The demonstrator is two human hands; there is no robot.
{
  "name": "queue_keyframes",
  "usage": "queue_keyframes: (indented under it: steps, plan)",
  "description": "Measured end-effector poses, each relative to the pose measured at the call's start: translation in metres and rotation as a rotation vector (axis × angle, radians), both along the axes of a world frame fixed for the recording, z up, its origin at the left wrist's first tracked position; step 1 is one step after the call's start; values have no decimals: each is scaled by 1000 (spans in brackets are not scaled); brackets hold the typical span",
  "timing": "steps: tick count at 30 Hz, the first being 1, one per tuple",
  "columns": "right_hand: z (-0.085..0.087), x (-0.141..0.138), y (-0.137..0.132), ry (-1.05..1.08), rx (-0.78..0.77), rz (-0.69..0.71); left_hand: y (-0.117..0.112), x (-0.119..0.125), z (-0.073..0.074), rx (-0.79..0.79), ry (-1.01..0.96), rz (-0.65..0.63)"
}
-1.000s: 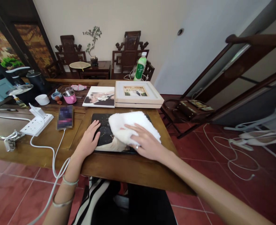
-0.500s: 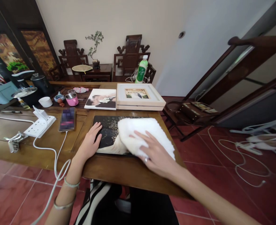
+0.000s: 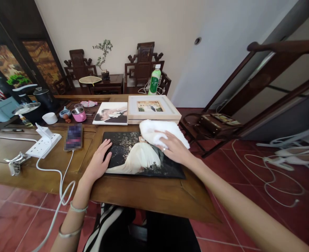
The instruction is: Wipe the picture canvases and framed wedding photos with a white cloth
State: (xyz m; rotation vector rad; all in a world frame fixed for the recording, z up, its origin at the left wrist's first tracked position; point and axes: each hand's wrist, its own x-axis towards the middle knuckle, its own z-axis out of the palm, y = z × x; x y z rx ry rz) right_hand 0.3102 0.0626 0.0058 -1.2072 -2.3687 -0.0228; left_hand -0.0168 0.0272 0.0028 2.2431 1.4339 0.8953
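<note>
A dark photo print [image 3: 141, 159] with a white dress in it lies flat on the wooden table [image 3: 149, 192] in front of me. My left hand [image 3: 99, 162] rests flat on its left edge, fingers stretched out. My right hand [image 3: 174, 148] presses down on a white fluffy cloth [image 3: 159, 134] at the print's far right corner, fingers spread over it.
Behind the print lie a canvas photo [image 3: 111, 113] and a stacked pale picture frame [image 3: 152, 107]. A phone [image 3: 73, 137], a white power strip [image 3: 44, 141] with its cable, a pink cup [image 3: 79, 114] and a green bottle [image 3: 154, 80] stand further off. Cables trail over the red floor at right.
My right hand has slid the cloth from the print's near right part up to its far right corner, uncovering the white dress. The left hand has stayed put.
</note>
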Motion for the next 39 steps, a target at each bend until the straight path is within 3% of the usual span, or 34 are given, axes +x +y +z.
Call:
queue_keyframes:
  steps: [2,4,9,12,14,16,19,26,29,33,39]
  plan:
    - [-2,-2,9,-7,17,-61,0,0,0,-1,-7,0]
    - [-2,-7,-1,-18,27,-89,0,0,1,-5,-9,-2]
    - [3,-16,-80,-29,-11,8,1,2,0,0,4,-3]
    - [8,-17,-128,-48,-37,139,1,2,0,8,6,-1]
    - [10,-17,-145,-55,-34,247,1,2,0,7,8,-2]
    - [12,-16,-145,-57,-32,332,1,1,0,7,11,-2]
    - [12,-12,-116,-63,-48,341,1,1,0,16,14,-4]
    - [6,-7,0,-39,-2,69,1,0,0,6,16,-4]
    - [4,-11,24,-10,-15,-25,2,0,0,3,13,-2]
    - [1,-16,6,49,-28,-87,2,0,0,1,4,-4]
    - [5,-19,-97,73,-70,40,1,2,1,4,-4,6]
